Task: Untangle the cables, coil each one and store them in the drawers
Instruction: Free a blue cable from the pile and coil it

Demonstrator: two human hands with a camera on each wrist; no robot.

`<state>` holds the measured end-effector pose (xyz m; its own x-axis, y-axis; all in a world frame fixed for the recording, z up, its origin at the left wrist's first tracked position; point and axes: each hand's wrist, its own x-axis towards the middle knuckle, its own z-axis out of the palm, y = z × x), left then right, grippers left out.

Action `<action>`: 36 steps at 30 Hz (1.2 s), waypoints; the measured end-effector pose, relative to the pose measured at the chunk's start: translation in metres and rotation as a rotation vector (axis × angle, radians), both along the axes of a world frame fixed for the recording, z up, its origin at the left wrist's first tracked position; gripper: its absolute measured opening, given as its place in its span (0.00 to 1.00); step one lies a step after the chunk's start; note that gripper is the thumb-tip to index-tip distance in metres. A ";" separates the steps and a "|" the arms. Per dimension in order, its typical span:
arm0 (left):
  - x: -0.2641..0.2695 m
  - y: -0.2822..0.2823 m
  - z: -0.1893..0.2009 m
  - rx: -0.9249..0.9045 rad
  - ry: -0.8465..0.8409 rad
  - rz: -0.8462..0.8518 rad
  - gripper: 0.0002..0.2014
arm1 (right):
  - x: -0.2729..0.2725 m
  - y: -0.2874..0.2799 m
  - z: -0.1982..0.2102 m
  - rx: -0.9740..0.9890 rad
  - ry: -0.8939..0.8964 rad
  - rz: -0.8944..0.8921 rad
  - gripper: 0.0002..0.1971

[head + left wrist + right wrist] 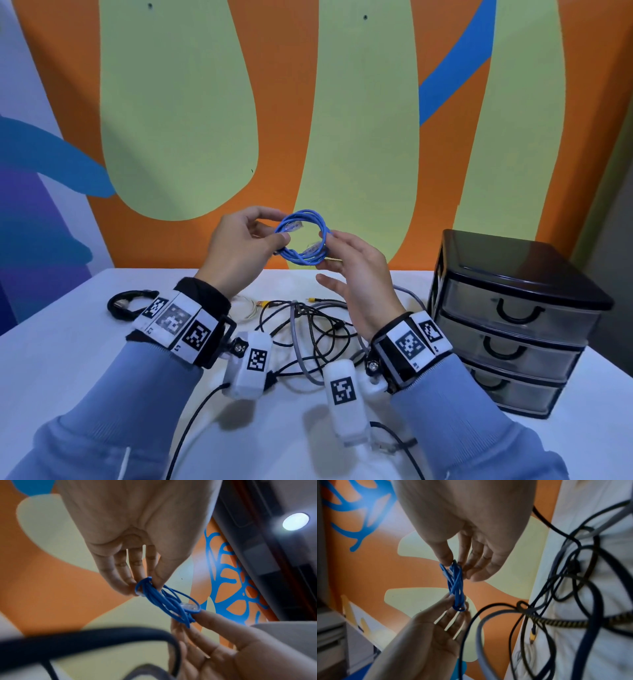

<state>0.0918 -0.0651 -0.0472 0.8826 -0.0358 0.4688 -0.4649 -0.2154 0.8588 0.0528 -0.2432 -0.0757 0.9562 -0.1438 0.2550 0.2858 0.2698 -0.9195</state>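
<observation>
Both hands are raised over the white table (68,359), holding the blue cable (303,236) as a small coil between them — the left hand (236,250) pinches one side with thumb and fingertips, the right hand (356,270) pinches the opposite side, its other fingers loosely spread. To finish well, I'd tuck the loose plug through the loops — keeping both pinches firm — before carrying it to the drawer unit (513,318), whose drawers all look closed, while the tangled cables (308,329) wait below.
</observation>
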 end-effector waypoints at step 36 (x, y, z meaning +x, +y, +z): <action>-0.025 0.010 -0.015 0.326 -0.233 0.317 0.06 | -0.008 0.009 -0.004 -0.055 -0.059 0.276 0.12</action>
